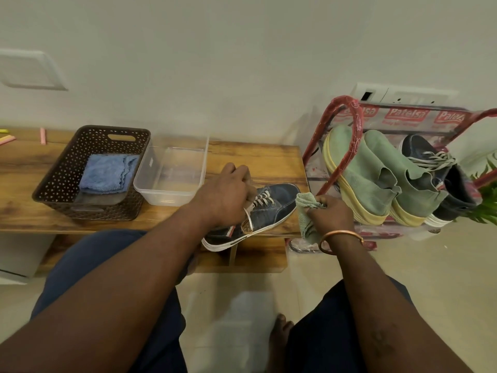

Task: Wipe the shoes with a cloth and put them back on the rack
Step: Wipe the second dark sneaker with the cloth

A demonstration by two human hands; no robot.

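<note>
A blue denim sneaker (pixel 271 208) with white laces and a white sole lies on the right end of the wooden bench (pixel 255 160), its heel jutting over the front edge. My left hand (pixel 223 195) grips it at the tongue and laces. Just right of its toe, my right hand (pixel 332 212) holds a bunched green cloth (pixel 306 204). The red shoe rack (pixel 349 125) stands to the right. It carries two green shoes (pixel 376 173) with yellow soles and a matching dark blue sneaker (pixel 435 173).
A brown perforated basket (pixel 70 162) holding a folded blue cloth (pixel 107 173) sits on the bench's left part, with a clear plastic tub (pixel 172 176) beside it. Green plant leaves (pixel 486 203) show at the far right. My knees and tiled floor fill the foreground.
</note>
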